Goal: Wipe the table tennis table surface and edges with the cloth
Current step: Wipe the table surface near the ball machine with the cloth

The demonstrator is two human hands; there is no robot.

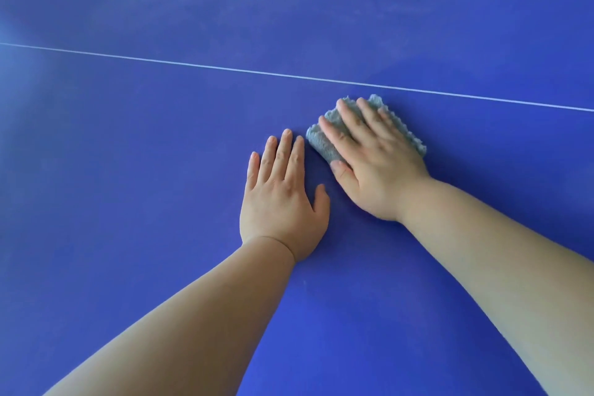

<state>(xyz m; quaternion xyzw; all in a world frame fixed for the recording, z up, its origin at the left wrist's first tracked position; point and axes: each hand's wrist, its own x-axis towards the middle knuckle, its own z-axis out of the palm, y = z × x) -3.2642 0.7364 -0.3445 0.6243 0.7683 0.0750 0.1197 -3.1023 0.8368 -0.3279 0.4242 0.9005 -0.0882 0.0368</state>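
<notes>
The right hand (373,157) presses flat on the grey cloth (324,141), just below the white line (289,75) on the blue counter (128,170). The left hand (283,193) rests flat beside it, holding nothing. It seems the surface wiping is in progress; next, the cloth should slide over the dusty part beyond the line.

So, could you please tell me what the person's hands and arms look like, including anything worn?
The left hand and right hand are bare: no gloves, rings or wristbands show. The left forearm and right forearm are bare too, with no sleeve in view. The visible fingernails look short and unpainted.
</notes>
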